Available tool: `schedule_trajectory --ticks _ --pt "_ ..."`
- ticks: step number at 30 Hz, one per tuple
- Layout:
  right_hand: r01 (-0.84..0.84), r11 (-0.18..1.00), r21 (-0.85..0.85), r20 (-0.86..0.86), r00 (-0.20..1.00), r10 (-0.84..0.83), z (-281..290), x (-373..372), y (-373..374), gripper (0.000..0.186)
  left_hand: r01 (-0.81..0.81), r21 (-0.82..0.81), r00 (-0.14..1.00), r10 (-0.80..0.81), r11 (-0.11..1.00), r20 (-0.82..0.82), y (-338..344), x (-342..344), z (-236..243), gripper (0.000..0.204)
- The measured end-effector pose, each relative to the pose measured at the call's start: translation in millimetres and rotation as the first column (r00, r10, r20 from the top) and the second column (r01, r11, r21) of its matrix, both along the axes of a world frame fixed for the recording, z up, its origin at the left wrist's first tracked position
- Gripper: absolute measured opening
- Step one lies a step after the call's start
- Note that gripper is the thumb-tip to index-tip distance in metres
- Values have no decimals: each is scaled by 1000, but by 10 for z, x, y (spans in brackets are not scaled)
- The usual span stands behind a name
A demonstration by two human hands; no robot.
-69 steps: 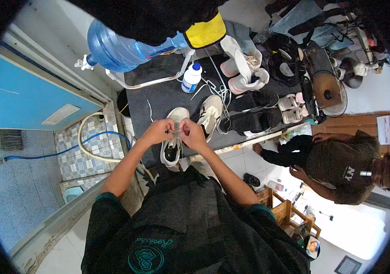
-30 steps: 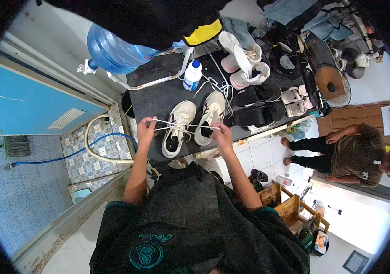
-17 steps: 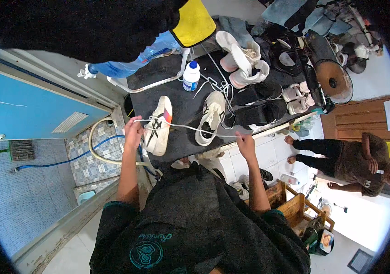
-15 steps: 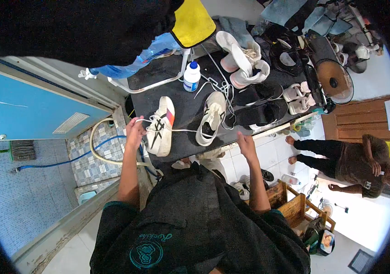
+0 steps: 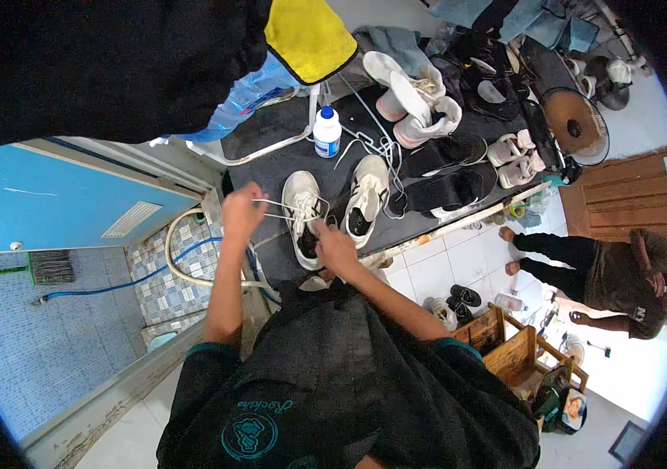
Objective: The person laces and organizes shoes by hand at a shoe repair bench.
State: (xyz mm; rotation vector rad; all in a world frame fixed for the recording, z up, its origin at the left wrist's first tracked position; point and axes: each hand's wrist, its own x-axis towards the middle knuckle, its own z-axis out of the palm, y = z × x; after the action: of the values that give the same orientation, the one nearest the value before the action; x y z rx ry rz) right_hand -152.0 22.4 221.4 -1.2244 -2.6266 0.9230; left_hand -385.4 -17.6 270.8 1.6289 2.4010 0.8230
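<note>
The left hand point(image 5: 241, 209) is pinching one end of a white lace point(image 5: 277, 205), its grip closed on it and drawing it out to the left of centre frame, while the right hand point(image 5: 335, 248) is closing its grip at the tongue of a white sneaker point(image 5: 302, 219), fingers apparently clamped on the lace or the eyelet row, though the exact hold is too small to tell. The sneaker is lying sole-down on the dark tabletop point(image 5: 286, 156), just beside its twin point(image 5: 366, 199). Lacing this well probably calls for even tension, with the shoe pinned flat. Both forearms are reaching up from the lower edge, the left nearly straight, the right bent inward. A white bottle point(image 5: 326, 133) is standing further up.
</note>
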Motion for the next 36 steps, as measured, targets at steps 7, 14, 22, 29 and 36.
schedule_trajectory --ticks 7,14,22,29,36 --pt "84 992 -99 -51 995 -89 -107 112 22 39 -397 139 114 -102 907 988 -450 -507 -493 17" --pt "185 980 -74 -127 973 -193 -152 207 30 35 -239 -30 966 234 971 -114 -1077 -902 -243 23" --pt "76 997 -22 -230 970 -79 162 -39 324 20 342 -714 927 -92 611 364 -979 -333 -123 31" --pt "-3 993 117 -248 968 32 -28 -293 530 13 23 -35 913 -7 999 408 -102 617 -454 16" --pt "44 999 16 -271 962 -38 -2 -310 537 12 14 -91 847 36 996 530 18 687 -602 17"
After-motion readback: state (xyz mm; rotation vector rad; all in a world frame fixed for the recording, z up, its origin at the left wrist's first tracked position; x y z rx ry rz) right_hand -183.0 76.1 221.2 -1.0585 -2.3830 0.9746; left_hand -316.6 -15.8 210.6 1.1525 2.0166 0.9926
